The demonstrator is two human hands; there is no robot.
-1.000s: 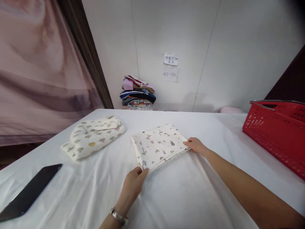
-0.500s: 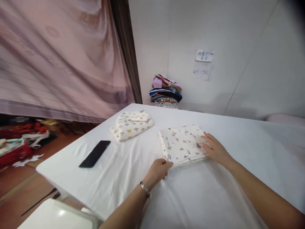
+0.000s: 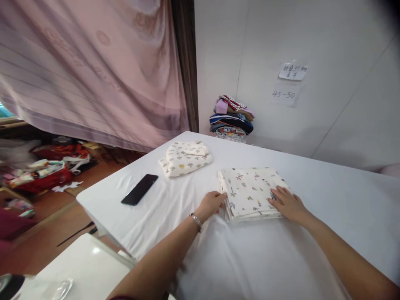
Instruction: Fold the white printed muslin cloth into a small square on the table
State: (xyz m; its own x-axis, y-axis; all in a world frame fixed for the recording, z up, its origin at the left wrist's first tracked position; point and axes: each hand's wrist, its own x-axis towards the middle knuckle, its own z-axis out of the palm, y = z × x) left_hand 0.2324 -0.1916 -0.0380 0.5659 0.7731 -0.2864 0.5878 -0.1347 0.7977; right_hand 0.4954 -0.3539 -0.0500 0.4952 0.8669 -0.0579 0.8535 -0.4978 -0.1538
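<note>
A folded white cloth (image 3: 250,193) with small printed motifs lies on the white-covered table (image 3: 331,208). At its left edge, my left hand (image 3: 213,203) pinches the folded layers between thumb and fingers; a silver bracelet circles that wrist. My right hand (image 3: 289,204) rests on the cloth's right side with fingers spread. Farther back and to the left is a second folded white cloth (image 3: 187,159) with a grey mushroom-like print, touched by neither hand.
A black phone (image 3: 140,189) lies on the table's left part. Behind the far edge rises a stack of folded clothes (image 3: 233,118) against the wall. A pink curtain (image 3: 125,75) hangs at left, above a red container (image 3: 50,177). A white surface (image 3: 81,266) stands at lower left.
The view has swung left, so things appear farther right. My left hand has moved up along the cloth's left edge from its near corner. My right hand stays on the right side.
</note>
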